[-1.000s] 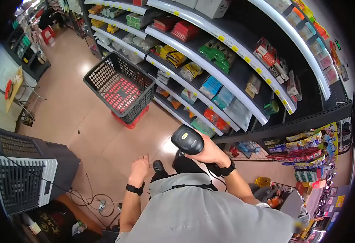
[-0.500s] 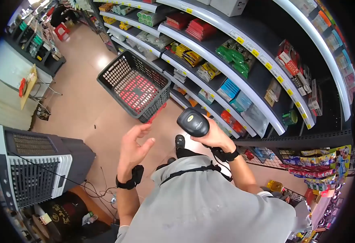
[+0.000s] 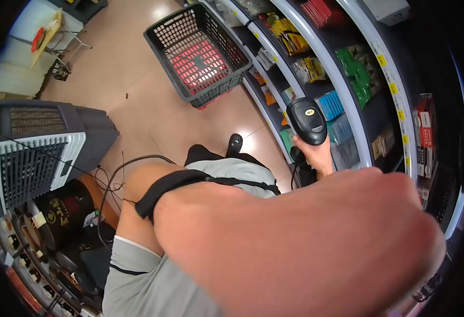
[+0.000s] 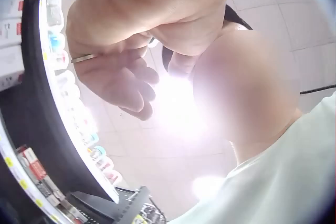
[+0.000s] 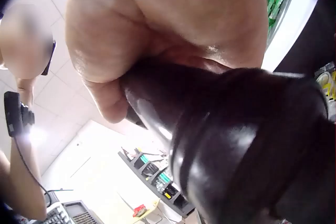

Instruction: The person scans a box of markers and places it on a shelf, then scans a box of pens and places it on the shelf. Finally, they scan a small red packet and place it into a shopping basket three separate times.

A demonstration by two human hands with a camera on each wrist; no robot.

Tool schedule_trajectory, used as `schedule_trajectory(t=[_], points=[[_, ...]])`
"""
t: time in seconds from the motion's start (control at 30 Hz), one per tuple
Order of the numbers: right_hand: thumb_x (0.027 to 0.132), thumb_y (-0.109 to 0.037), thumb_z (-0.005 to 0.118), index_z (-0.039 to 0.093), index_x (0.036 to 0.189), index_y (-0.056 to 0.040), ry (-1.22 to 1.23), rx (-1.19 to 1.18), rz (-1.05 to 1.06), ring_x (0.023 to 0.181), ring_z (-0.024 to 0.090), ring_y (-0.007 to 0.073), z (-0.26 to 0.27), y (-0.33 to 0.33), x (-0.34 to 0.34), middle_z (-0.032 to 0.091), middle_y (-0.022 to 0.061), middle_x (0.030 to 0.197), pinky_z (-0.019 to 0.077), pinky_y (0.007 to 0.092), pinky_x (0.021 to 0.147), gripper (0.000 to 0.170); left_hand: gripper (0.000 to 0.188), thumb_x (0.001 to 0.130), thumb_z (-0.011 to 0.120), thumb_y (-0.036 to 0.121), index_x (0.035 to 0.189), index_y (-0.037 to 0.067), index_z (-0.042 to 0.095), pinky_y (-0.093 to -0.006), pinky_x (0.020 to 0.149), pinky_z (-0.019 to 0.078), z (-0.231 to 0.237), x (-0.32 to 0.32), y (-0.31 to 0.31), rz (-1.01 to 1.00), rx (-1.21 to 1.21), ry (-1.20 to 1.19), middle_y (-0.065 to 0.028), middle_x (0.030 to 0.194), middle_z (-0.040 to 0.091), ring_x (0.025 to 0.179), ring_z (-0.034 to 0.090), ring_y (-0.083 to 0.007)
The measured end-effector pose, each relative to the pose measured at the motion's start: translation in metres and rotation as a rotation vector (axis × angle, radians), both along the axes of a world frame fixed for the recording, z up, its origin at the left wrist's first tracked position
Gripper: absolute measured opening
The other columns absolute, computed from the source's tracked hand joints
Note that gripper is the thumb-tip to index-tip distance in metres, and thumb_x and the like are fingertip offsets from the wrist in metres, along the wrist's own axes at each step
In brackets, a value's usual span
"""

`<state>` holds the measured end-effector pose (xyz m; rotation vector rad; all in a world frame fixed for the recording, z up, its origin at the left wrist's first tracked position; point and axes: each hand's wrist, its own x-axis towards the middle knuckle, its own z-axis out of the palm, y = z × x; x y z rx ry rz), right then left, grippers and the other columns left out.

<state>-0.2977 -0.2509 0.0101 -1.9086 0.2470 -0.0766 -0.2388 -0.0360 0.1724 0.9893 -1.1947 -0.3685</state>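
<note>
My right hand (image 3: 317,154) grips a black barcode scanner (image 3: 306,120) in front of the lower shelves. Close up in the right wrist view, the scanner (image 5: 247,134) fills the lower right, and the right hand (image 5: 173,19) wraps its handle. Raised right before the head camera, my left hand (image 3: 316,238) looks large and blurred, its fingers hidden there. In the left wrist view the left hand (image 4: 142,19) is beside the wearer's head, fingers curled inward with a ring on one. Nothing shows held in it.
A black shopping basket (image 3: 184,91) with a red base stands on the floor ahead. Shelves (image 3: 343,68) of packaged goods run along the right. At the left are an air cooler (image 3: 41,148), loose cables (image 3: 105,182) and a small folding table (image 3: 47,39).
My left hand has risen from waist height to the head, across the head view. The right hand still holds the scanner, now farther right and higher in view. The basket also appears higher.
</note>
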Motion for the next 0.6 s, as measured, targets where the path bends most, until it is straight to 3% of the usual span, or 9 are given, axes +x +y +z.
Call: schedule_trajectory(t=[0.1, 0.3, 0.37, 0.53, 0.6], points=[[0.072, -0.005, 0.077, 0.063, 0.093, 0.0002, 0.139, 0.026, -0.128, 0.072, 0.059, 0.0106, 0.006, 0.008, -0.008, 0.066, 0.0031, 0.081, 0.0483, 0.0279, 0.067, 0.025, 0.016, 0.073, 0.069, 0.008, 0.075, -0.004, 0.059, -0.0276, 0.051, 0.0445, 0.0, 0.003, 0.003, -0.077, 0.056, 0.093, -0.0086, 0.07, 0.061, 0.058, 0.056, -0.0162], [0.075, -0.006, 0.075, 0.064, 0.1, -0.0012, 0.018, 0.141, -0.208, 0.076, 0.059, 0.0098, -0.013, 0.034, -0.016, 0.066, 0.0012, 0.086, 0.0477, 0.0274, 0.069, 0.028, 0.017, 0.073, 0.067, 0.01, 0.066, -0.001, 0.057, -0.0278, 0.048, 0.0428, 0.007, 0.021, 0.038, -0.177, 0.191, 0.26, -0.0071, 0.063, 0.059, 0.052, 0.054, -0.0141], [0.082, -0.002, 0.069, 0.056, 0.124, 0.0003, 0.081, 0.051, -0.12, 0.102, 0.061, 0.0159, -0.02, 0.04, -0.017, 0.067, 0.0101, 0.111, 0.0457, 0.0299, 0.087, 0.044, 0.018, 0.073, 0.067, 0.011, 0.064, -0.001, 0.056, -0.0278, 0.047, 0.0422, 0.008, 0.03, 0.056, -0.181, 0.241, 0.309, -0.0066, 0.06, 0.058, 0.049, 0.053, -0.0134], [0.082, -0.003, 0.069, 0.057, 0.123, -0.0004, 0.015, 0.072, -0.062, 0.1, 0.06, 0.0144, -0.017, 0.072, -0.013, 0.067, 0.0084, 0.11, 0.0454, 0.0295, 0.087, 0.043, 0.023, 0.074, 0.065, 0.012, 0.057, 0.001, 0.055, -0.028, 0.044, 0.0407, 0.012, 0.041, 0.091, -0.229, 0.334, 0.418, -0.0053, 0.054, 0.057, 0.044, 0.051, -0.0116], [0.081, -0.006, 0.068, 0.06, 0.115, -0.001, 0.143, 0.363, -0.026, 0.094, 0.06, 0.0124, 0.037, 0.106, -0.029, 0.066, 0.0063, 0.104, 0.0472, 0.0282, 0.08, 0.035, 0.025, 0.074, 0.064, 0.013, 0.054, 0.002, 0.054, -0.028, 0.043, 0.0401, 0.012, 0.035, 0.1, -0.331, 0.376, 0.495, -0.0048, 0.051, 0.056, 0.042, 0.05, -0.0109]])
